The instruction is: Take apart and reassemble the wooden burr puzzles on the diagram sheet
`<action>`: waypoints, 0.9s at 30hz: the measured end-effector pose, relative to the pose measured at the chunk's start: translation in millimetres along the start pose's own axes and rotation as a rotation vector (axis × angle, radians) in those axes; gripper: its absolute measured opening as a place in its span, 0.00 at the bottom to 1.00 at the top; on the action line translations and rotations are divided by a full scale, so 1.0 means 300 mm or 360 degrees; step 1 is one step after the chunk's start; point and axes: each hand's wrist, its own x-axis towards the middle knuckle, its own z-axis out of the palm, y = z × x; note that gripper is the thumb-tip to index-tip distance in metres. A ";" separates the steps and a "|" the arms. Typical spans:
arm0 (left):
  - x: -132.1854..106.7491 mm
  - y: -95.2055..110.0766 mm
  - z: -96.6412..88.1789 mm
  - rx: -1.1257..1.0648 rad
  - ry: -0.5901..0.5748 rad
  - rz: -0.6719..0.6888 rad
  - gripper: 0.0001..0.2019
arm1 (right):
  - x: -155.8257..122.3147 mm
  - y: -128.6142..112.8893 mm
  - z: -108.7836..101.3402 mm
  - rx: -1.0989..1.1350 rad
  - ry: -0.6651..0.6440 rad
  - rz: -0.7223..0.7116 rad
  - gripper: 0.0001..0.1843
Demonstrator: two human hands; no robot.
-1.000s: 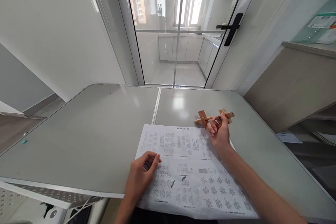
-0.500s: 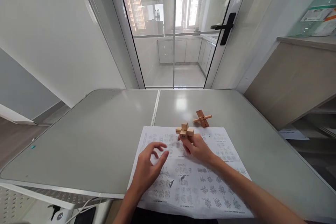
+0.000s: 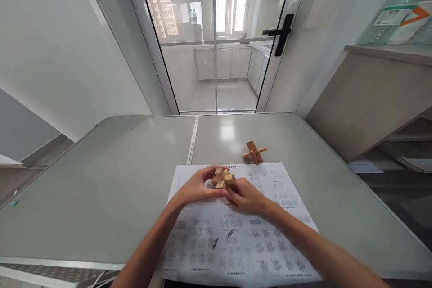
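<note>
A light wooden burr puzzle [image 3: 223,178], made of crossed blocks, is held above a printed instruction sheet [image 3: 236,229]. My left hand [image 3: 195,187] grips its left side with curled fingers. My right hand [image 3: 247,195] closes on its right side from below. A second wooden puzzle [image 3: 254,151], a darker cross with a thin rod through it, lies on the grey table [image 3: 101,180] just beyond the sheet's far edge, out of both hands' reach by a short gap.
The sheet covers the table's near middle and overhangs its front edge. A seam [image 3: 192,141] splits the tabletop in two. Glass sliding doors [image 3: 216,36] stand behind the table. A beige cabinet [image 3: 378,94] with shelves flanks the right side.
My right hand picked up the light wooden puzzle from beside the darker one and carried it left to the sheet's middle. My left hand lifted off the paper and gripped it too.
</note>
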 end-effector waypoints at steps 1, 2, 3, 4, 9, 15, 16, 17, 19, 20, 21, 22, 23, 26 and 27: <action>0.012 -0.009 -0.008 -0.0047 -0.0003 0.0011 0.31 | 0.003 -0.003 -0.004 0.0069 -0.0023 0.0019 0.22; 0.023 -0.020 -0.015 -0.0105 -0.0008 0.0021 0.31 | 0.007 -0.004 -0.008 0.0148 -0.0043 0.0037 0.22; 0.033 -0.032 -0.021 -0.0171 -0.0013 0.0031 0.33 | 0.010 -0.003 -0.013 0.0226 -0.0059 0.0051 0.22; 0.042 -0.045 -0.025 -0.0237 -0.0019 0.0041 0.34 | 0.014 0.000 -0.019 0.0298 -0.0068 0.0063 0.23; 0.067 -0.102 -0.028 -0.0470 -0.0084 0.0098 0.38 | 0.028 0.032 -0.042 0.0455 -0.0072 0.0109 0.23; 0.069 -0.118 -0.015 -0.0376 0.0023 0.0100 0.34 | 0.026 0.038 -0.049 0.0513 -0.0025 0.0135 0.22; 0.068 -0.114 -0.013 -0.0339 0.0046 0.0095 0.33 | 0.025 0.036 -0.051 0.0514 -0.0024 0.0134 0.22; 0.067 -0.110 -0.011 -0.0305 0.0064 0.0091 0.33 | 0.024 0.034 -0.053 0.0515 -0.0023 0.0133 0.22; 0.064 -0.098 -0.007 -0.0246 0.0096 0.0091 0.33 | 0.023 0.029 -0.057 0.0507 -0.0008 0.0128 0.21; 0.063 -0.091 -0.005 -0.0213 0.0105 0.0092 0.33 | 0.022 0.027 -0.059 0.0496 -0.0001 0.0128 0.21; 0.062 -0.086 -0.004 -0.0179 0.0110 0.0095 0.32 | 0.021 0.025 -0.061 0.0479 0.0008 0.0131 0.20; 0.061 -0.082 -0.003 -0.0148 0.0112 0.0099 0.32 | 0.020 0.023 -0.061 0.0454 0.0020 0.0138 0.20; 0.059 -0.079 -0.002 -0.0126 0.0114 0.0106 0.32 | 0.018 0.021 -0.061 0.0421 0.0035 0.0149 0.20; 0.055 -0.080 -0.001 -0.0127 0.0147 0.0145 0.32 | 0.013 0.018 -0.053 0.0289 0.0110 0.0180 0.20; 0.053 -0.082 0.000 -0.0129 0.0160 0.0153 0.32 | 0.011 0.017 -0.049 0.0247 0.0141 0.0187 0.20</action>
